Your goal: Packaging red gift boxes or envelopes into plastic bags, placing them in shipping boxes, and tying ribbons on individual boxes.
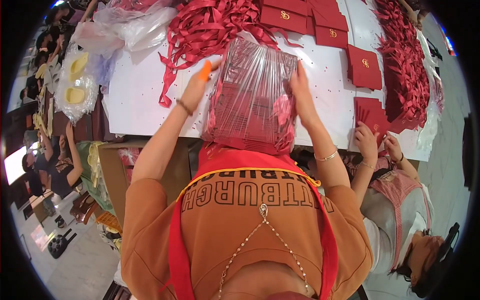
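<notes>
A clear plastic bag (252, 95) packed with a stack of dark red folded paper pieces stands at the table's front edge, against my red apron. My left hand (199, 84) grips its left side, with something bright orange on one finger and a beaded bracelet at the wrist. On the opposite side, my right hand (302, 94) holds the bag with its fingers along the edge. Some fingertips of both hands are hidden by the bag or blurred. The plastic is gathered in creases near the top.
Tangled red ribbons (202, 30) and red paper pouches (364, 67) lie on the white table (132, 107). Crumpled plastic (132, 25) is at the far left. To my right a co-worker's hands (367, 140) handle a red pouch beside a long ribbon heap (402, 65).
</notes>
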Demonstrator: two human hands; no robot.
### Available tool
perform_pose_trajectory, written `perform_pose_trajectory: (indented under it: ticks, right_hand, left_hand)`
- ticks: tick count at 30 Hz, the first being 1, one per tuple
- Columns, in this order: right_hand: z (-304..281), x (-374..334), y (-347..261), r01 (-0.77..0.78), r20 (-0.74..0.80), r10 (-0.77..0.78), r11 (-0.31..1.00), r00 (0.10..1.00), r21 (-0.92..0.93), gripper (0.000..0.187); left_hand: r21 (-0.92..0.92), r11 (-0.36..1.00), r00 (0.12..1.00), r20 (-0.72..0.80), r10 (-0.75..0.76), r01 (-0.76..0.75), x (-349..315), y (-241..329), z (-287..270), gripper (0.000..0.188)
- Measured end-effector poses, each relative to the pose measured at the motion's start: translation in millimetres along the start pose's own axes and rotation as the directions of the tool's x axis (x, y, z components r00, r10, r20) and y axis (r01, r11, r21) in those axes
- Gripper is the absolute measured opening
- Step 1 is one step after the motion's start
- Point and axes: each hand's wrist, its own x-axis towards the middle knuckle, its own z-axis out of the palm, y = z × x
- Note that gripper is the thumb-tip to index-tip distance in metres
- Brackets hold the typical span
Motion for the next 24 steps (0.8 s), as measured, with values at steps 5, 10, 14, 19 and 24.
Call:
perform_pose_trajectory:
  ticks: [5, 10, 14, 19, 24]
  right_hand:
    - [0.4, 54.8, -10.7, 0.141, -0.113, -0.154, 0.983, 0.982, -0.12, 0.055]
    - [17.1, 45.7, -6.3, 0.164, -0.171, -0.177, 0.982, 0.969, -0.091, 0.017]
    - [18.3, 37.7, -6.0, 0.091, -0.215, -0.085, 0.996, 0.973, 0.018, 0.015]
    - [21.9, 35.1, 5.7, 0.067, -0.272, -0.029, 0.989, 0.962, 0.131, 0.017]
    - [25.1, 37.3, 3.4, 0.083, -0.276, 0.02, 0.931, 0.961, 0.356, 0.026]
  left_hand:
    - [-0.432, 0.898, 0.991, -0.059, -0.117, 0.08, 63.1, 22.5, 23.0, 0.066]
    - [-0.012, 0.999, 0.994, -0.105, -0.031, 0.03, 59.6, 2.2, 16.1, 0.06]
    - [-0.072, 0.986, 0.985, -0.09, 0.146, -0.152, 52.2, 0.2, 26.3, 0.056]
    - [-0.237, 0.955, 0.976, -0.166, 0.143, -0.18, 45.9, 8.1, 36.0, 0.066]
    - [-0.286, 0.944, 0.972, -0.21, 0.104, -0.163, 51.0, 9.0, 38.0, 0.065]
